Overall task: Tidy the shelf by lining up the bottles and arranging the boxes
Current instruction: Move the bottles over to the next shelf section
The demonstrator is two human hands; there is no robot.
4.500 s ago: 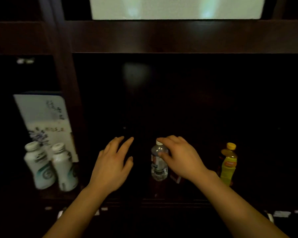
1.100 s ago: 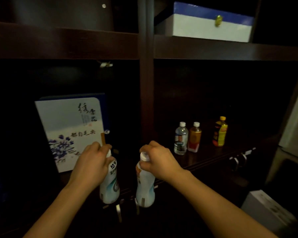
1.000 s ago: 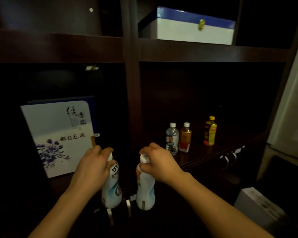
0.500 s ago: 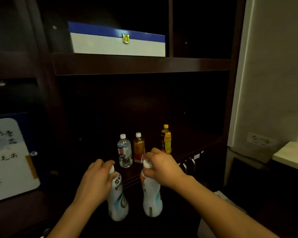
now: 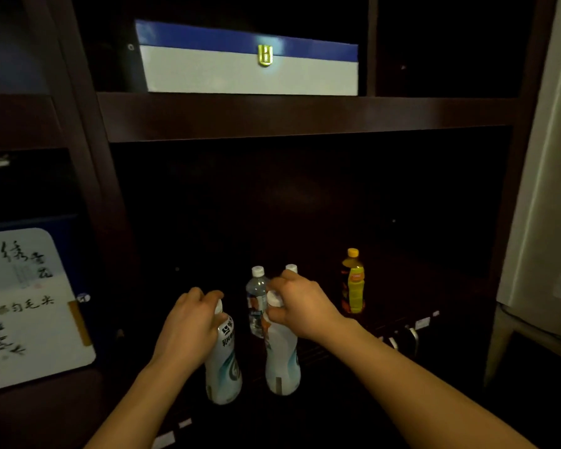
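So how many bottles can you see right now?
5. A white bottle in the left hand, another white one in the right hand; on the shelf a clear bottle, a white-capped one mostly hidden, and a yellow bottle.

- white flat box, far left compartment: brush-style Chinese characters in black. Upper pair partly legible, possibly "绣" as the first big one, not sure. Lower row looks like "都匀毛尖", blurred. Small faint print between them, unreadable.
- white bottle in left hand: dark printed characters on the shoulder, too blurred to read.
- yellow bottle: orange label patch, text unreadable.
- clear water bottle: label unreadable.
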